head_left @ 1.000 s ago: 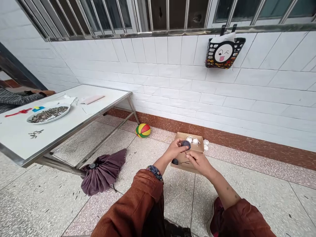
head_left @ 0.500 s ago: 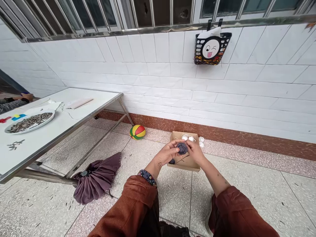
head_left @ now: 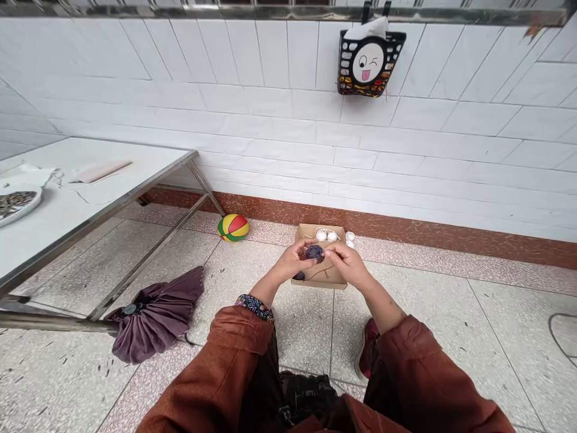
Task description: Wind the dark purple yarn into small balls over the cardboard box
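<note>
A small ball of dark purple-grey yarn (head_left: 314, 253) rests in the curled fingers and thumb of my left hand (head_left: 291, 264). At the ball's right side, the thumb and fingers of my right hand (head_left: 350, 264) pinch the yarn; the strand itself is too fine to make out. Below both hands a shallow cardboard box (head_left: 318, 284) stands on the floor. Inside it are white yarn balls (head_left: 321, 234) at the back and another dark ball (head_left: 299, 276) at the front left, partly hidden by my left hand. A thin brown strand or stick lies on the box bottom.
White balls (head_left: 350, 237) lie just right of the box. A striped ball (head_left: 233, 228) and a folded purple umbrella (head_left: 157, 316) lie left, near a white metal-framed table (head_left: 103, 201). A black basket (head_left: 370, 63) hangs on the tiled wall. A cable (head_left: 555, 337) lies far right.
The view has tilted down and turned right. My right hand's fingers have drawn to the yarn ball's right edge, while my left hand keeps hold of the ball.
</note>
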The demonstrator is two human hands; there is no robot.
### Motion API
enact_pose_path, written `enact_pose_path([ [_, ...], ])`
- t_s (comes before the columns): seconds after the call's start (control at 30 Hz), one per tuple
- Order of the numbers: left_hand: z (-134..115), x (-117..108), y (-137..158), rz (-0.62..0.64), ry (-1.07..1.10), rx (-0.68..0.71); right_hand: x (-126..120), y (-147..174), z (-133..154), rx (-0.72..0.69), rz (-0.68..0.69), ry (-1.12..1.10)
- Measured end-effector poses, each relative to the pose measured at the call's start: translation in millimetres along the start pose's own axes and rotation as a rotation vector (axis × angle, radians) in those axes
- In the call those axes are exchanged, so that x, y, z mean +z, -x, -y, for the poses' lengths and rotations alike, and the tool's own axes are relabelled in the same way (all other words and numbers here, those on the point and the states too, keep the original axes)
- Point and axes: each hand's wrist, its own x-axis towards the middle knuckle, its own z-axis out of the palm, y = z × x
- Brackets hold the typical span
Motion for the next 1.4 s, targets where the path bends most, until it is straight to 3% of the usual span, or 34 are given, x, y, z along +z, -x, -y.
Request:
enact_pose_path([
  [0.13,-2.1,7.2,2.6,0.141,0.109,-0.028,0.2,-9.9,-21.3,-0.005,-0.08,0.056],
  [0.23,-5.4,8.9,2.2,0.166,0.247,-0.011,12.4,-10.8,-37.4,0.04,-0.082,0.089],
  [0.37,-6.6,3.4,-0.2,0.057,0.323,-0.035,32.9,-3.0,-42.1,0.147,0.034,0.121],
  [0.53,-4.5,-8.0,-7.4,-0.131,0.178,-0.017,35.1,4.0,-18.7,0.004,0.217,0.079],
  [0.67,-2.6,-10.6,-10.2,-0.141,-0.054,-0.01,15.9,-0.5,-2.0,0.003,0.137,-0.022],
  [0.77,-2.1,-8.0,-7.8,-0.004,-0.051,-0.058,3.7,-6.8,-2.6,0.039,0.01,-0.029],
  [0.9,-6.1,-1.7,-2.6,0.229,0.134,-0.103,1.1,-13.1,-16.7,0.099,-0.13,0.03],
  [1.0,-10.6,3.6,-1.8,0.286,0.257,-0.065,7.8,-15.0,-30.0,0.163,-0.138,0.059],
  [1.2,-12.1,5.3,-11.3,0.002,0.325,-0.003,23.4,-10.8,-40.5,0.182,0.011,0.1],
  [1.4,-8.1,-1.9,-21.0,-0.165,0.241,0.003,22.6,-5.7,-20.5,0.069,0.156,0.06],
])
